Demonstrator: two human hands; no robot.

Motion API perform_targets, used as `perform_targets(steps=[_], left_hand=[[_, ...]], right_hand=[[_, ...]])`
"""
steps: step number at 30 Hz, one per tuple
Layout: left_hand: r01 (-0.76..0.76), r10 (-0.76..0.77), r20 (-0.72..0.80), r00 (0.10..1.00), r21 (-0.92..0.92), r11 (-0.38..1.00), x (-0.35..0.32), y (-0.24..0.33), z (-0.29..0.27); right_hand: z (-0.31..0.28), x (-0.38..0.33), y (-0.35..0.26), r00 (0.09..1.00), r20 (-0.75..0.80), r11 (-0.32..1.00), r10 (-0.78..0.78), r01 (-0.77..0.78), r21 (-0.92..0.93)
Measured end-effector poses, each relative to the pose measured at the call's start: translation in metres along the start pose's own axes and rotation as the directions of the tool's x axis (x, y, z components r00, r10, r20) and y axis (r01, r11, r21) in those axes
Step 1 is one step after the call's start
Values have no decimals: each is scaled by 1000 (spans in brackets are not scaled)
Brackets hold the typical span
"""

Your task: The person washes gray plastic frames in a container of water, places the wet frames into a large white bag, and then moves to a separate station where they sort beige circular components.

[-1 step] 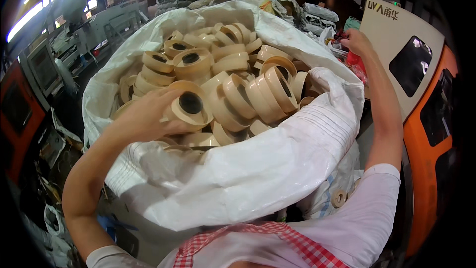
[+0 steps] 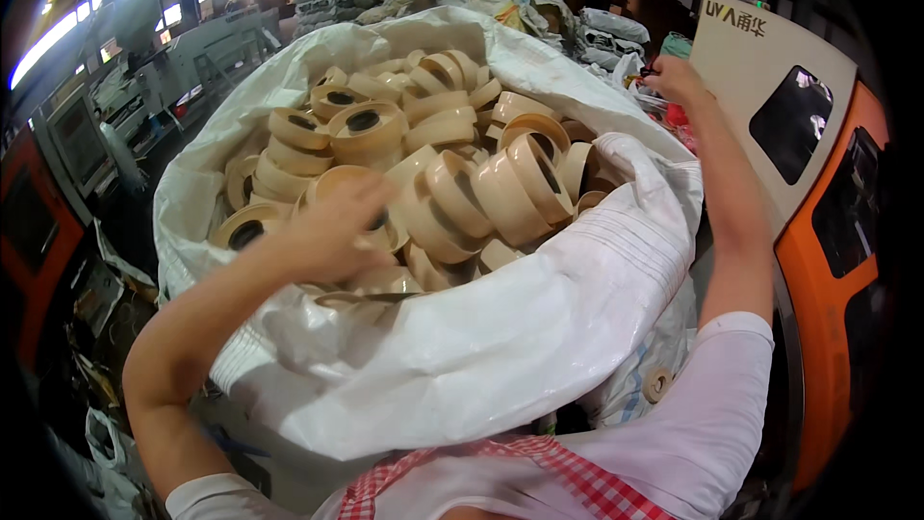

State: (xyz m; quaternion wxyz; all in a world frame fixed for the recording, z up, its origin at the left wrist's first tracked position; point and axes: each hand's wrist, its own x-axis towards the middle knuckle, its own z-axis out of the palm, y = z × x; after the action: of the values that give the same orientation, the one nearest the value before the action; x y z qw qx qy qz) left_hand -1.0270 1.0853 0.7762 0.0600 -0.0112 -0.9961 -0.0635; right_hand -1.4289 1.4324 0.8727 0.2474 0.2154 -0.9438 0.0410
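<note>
A large white woven sack (image 2: 500, 347) gapes in front of me, filled with thick cream ring-shaped pieces (image 2: 371, 130) with dark centres. Over the near left part of the pile is my left hand (image 2: 332, 226), slightly blurred, its thumb and fingers apart. It partly covers one ring (image 2: 390, 231); whether it touches that ring I cannot tell. Beyond the sack's right rim, my right hand (image 2: 679, 82) is raised with its fingers closed. Something small and dark shows at its fingertips, too unclear to name.
A beige and orange machine (image 2: 780, 116) stands close on the right. Another orange-framed machine (image 2: 43, 221) is at the left edge. Stacked grey sacks (image 2: 337, 0) lie at the back. A small ring (image 2: 657, 384) rests on a plastic bag below my right arm.
My left hand has moved right across the ring it was around, and its fingers look looser. My right hand has shifted slightly left; less of the red thing beneath it shows.
</note>
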Motion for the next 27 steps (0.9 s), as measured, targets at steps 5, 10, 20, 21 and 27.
perform_targets(steps=[5,10,20,21,27], left_hand=[[-151,141,162,977,52,987,65,34,97],[-41,42,-32,999,42,998,120,59,130],[-364,329,-247,912,-111,925,331,101,163],[-387,370,-259,892,-17,922,347,110,170],[-240,236,-91,967,-38,970,414,81,203]], right_hand=[[72,40,15,986,168,993,-10,29,-113],[161,47,47,965,-6,932,264,-253,261],[61,95,40,898,-319,942,303,-230,246],[62,97,39,910,-329,962,254,-203,182],[108,86,50,940,-318,986,124,-82,142]])
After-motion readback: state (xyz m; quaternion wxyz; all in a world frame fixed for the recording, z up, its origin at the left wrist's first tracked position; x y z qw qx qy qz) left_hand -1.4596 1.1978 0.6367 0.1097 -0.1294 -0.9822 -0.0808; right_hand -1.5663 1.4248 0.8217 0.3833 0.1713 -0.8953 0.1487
